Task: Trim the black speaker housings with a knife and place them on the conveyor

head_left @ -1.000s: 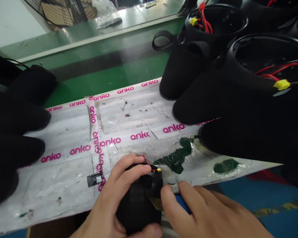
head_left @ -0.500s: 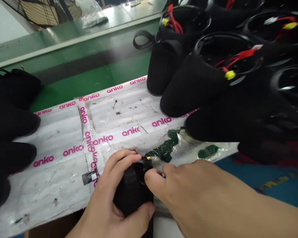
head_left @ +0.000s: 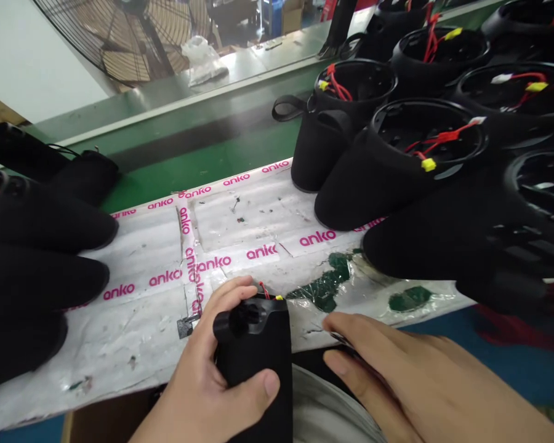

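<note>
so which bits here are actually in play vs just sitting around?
In play:
- left hand gripping the black housing
- its red wires
- right hand, open beside it

Sitting around:
- black shells stacked right
- black shells at left
- fan
- taped sheet

Even, bright overhead light. Glare streaks along the far green bench; sheen on the plastic-covered tabletop. Black housings lose detail in shadow. Wide-angle stretch at edges; the hands low in frame slightly soft.
</note>
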### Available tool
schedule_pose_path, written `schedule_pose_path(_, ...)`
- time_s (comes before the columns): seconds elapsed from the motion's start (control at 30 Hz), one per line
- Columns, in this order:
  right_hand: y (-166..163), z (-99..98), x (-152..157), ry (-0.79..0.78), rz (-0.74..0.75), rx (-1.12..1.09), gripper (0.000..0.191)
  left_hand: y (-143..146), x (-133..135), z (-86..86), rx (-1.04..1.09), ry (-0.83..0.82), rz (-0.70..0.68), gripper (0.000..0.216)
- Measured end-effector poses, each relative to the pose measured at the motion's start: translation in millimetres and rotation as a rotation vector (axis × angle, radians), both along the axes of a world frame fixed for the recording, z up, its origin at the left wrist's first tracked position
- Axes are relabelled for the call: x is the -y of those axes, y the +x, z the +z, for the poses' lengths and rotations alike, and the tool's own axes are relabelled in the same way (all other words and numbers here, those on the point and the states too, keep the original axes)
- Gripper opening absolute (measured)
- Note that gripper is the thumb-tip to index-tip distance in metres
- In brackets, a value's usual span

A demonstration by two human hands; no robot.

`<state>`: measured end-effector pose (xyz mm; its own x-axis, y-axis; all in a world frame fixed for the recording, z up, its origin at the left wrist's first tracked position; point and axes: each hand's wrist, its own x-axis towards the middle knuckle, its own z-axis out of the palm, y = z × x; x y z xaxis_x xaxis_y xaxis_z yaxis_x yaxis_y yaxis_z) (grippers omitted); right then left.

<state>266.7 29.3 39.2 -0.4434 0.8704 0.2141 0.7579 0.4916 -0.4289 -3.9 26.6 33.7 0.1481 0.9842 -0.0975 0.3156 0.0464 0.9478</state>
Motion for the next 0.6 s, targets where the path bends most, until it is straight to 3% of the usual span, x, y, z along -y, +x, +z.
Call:
schedule_pose_path(0.07,-14,-0.1,-9,-0.208,0.009,-0.156,0.032,3,5,1.7,0.009,-0.103,0.030,0.082)
schedule_pose_path(0.17,-27,-0.2,-26,-0.757,-0.054,-0.475,0.056,8,10,2.5,0.114,-0.106,0.025,0.106)
schedule_pose_path(0.2,-30,-0.3,-32,-0.914,-0.068,-0.576,0.055,8,11,2.9,0.129,-0.054,0.025,0.106)
schedule_pose_path(0.27,-40,0.0,-42,-1.084,-0.072,-0.708,0.042,3,12,5.5,0.068,0.051,0.078,0.092)
schedule_pose_path(0.4,-64,2.6,-53,-1.061,-0.040,-0.776,0.026,-10,14,21.1,-0.238,0.022,0.181,0.062)
schedule_pose_path(0.53,-76,1.3,-54,-1.030,0.011,-0.854,0.021,-9,12,37.0,-0.372,-0.074,0.141,0.102)
schedule_pose_path(0.6,-74,-0.6,-50,-1.056,0.030,-0.894,0.032,-8,8,38.7,-0.364,-0.141,0.136,0.098)
